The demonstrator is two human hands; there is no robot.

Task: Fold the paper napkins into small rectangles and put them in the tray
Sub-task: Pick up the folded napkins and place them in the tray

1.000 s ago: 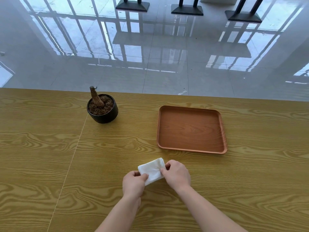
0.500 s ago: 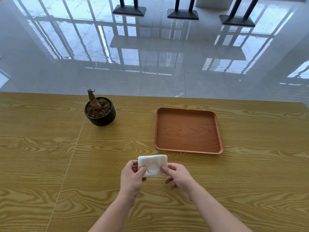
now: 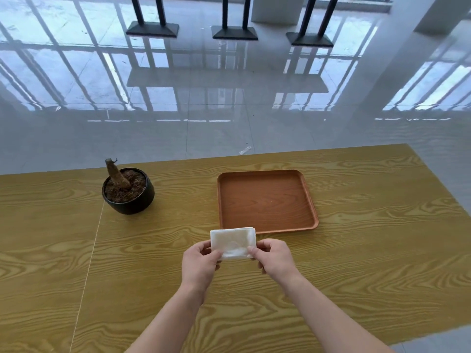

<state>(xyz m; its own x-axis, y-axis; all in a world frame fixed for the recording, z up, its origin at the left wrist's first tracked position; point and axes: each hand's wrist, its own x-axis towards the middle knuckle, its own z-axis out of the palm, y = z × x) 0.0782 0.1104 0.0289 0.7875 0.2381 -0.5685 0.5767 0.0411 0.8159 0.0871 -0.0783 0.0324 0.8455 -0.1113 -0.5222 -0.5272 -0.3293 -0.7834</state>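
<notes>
Your left hand [image 3: 200, 263] and right hand [image 3: 274, 259] each pinch a side of the folded white paper napkin [image 3: 233, 242], fingers closed on it. You hold it above the yellow wood-grain worktop [image 3: 369, 250], just before the brown square tray's [image 3: 312, 200] near edge.

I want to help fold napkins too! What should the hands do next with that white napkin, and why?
Probably carry the napkin forward and lay it in the tray. It already looks folded into a small rectangle, pinched by the left hand and the right hand just in front of the tray, which has nothing in it.
</notes>
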